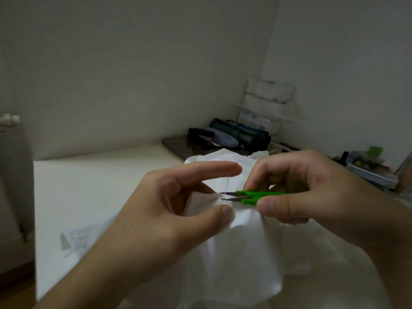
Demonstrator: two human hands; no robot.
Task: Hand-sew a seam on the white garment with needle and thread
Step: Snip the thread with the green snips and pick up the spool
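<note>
Bunching up from the near edge of the white table [93, 175], the white garment [234, 253] rises in a soft peak between both hands. The left hand [169, 215] holds that peak, its thumb pressing the cloth from the front while the index finger stretches out straight above it; the other fingers are hidden behind the fabric. The right hand [312, 190] pinches a pair of green thread snips [249, 196] between thumb and curled fingers, the dark blades parted a little and pointing left at the top of the bunched cloth. A fine white thread [227, 186] runs up from the fabric just at the blade tips. No needle can be made out.

Farther back, beyond the garment, a dark tray [176, 146] carries a black stapler [200, 134], a grey-blue case [223, 137] and a dark green bag [243, 132]. To the right sits a clear box [372, 172] of small oddments, blurred. In the far corner white packages [269, 92] are stacked against the wall.
</note>
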